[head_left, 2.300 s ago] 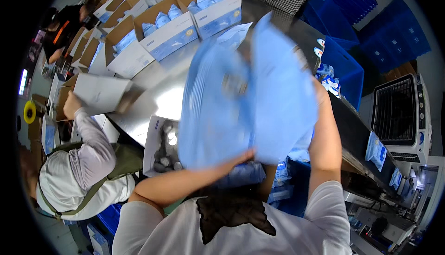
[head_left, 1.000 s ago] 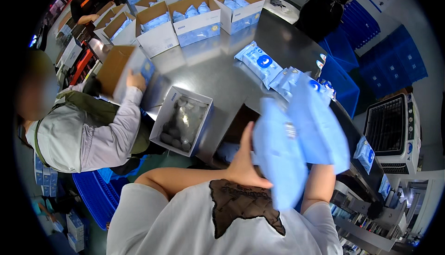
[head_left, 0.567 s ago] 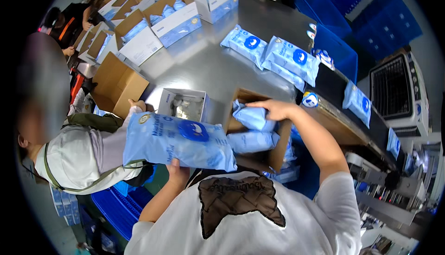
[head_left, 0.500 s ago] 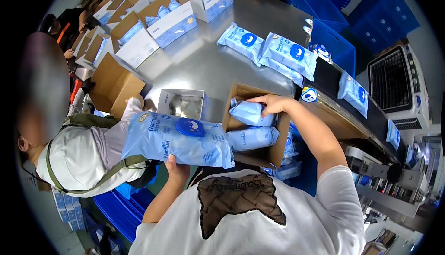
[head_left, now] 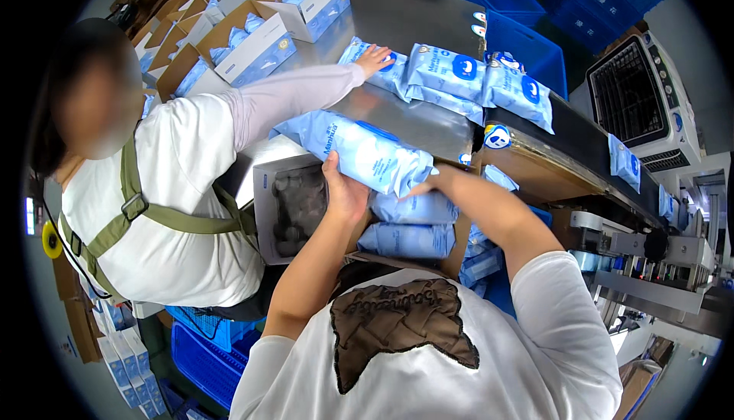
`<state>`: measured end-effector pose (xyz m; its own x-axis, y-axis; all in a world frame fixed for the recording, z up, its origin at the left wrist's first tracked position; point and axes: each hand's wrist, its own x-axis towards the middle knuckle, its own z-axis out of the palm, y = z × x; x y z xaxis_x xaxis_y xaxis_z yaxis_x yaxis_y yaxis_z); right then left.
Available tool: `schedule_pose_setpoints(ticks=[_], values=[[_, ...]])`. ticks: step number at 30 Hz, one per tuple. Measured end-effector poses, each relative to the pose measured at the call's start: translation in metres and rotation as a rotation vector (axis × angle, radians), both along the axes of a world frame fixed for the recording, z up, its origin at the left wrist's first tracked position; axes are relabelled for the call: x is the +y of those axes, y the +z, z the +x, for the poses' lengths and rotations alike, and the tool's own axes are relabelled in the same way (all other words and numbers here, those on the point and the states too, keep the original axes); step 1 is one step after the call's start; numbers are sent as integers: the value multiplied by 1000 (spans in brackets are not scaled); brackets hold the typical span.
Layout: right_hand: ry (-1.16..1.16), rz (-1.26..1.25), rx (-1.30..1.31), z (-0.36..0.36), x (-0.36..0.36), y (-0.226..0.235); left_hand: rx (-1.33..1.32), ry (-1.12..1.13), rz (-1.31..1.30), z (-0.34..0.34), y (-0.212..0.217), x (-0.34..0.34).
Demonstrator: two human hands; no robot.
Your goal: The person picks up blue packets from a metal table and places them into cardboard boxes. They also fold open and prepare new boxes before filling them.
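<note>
A light-blue soft pack of wipes (head_left: 359,151) is held up at a slant in front of me. My left hand (head_left: 349,195) is closed on its near side, thumb on the front. At the pack's right end is my right hand (head_left: 442,178), whose fingers are mostly hidden behind it. Just beneath stands an open cardboard box (head_left: 461,238) with wipes packs (head_left: 407,240) lying in it. Left of that, beside my left forearm, is an open white box (head_left: 264,225) with a grey, shiny interior.
A co-worker (head_left: 153,214) stands close at left, their hand (head_left: 375,61) on a pack on the metal table (head_left: 386,19). More packs (head_left: 447,72) lie at the conveyor (head_left: 581,137). Filled boxes (head_left: 256,53) stand at back left, blue crates (head_left: 505,38) at back right.
My right hand has left the packs inside the box and come to the held pack's right end. The held pack has moved right and up. The co-worker's arm now reaches across the table.
</note>
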<state>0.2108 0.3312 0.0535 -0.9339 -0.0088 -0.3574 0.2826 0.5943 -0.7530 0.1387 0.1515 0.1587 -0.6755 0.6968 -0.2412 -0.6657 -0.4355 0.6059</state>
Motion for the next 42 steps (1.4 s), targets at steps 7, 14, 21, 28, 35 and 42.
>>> schedule_pose_setpoints(ticks=[7, 14, 21, 28, 35, 42], values=[[-160, 82, 240, -2, -50, -2, 116, -43, -46, 15, -27, 1], [-90, -148, 206, 80, -29, 68, 350, 41, -157, 29, -39, 3], [-518, 297, 554, 131, -50, 212, 733, -162, -190, 64, -25, 2], [-804, -260, 827, 152, -37, 184, 1225, -672, -550, 48, -31, 17], [-216, 711, 325, 143, -39, 150, 1823, -1203, -647, 61, -98, 44], [16, 799, -4, 93, -26, 31, 2121, -1181, -893, 90, -55, 5]])
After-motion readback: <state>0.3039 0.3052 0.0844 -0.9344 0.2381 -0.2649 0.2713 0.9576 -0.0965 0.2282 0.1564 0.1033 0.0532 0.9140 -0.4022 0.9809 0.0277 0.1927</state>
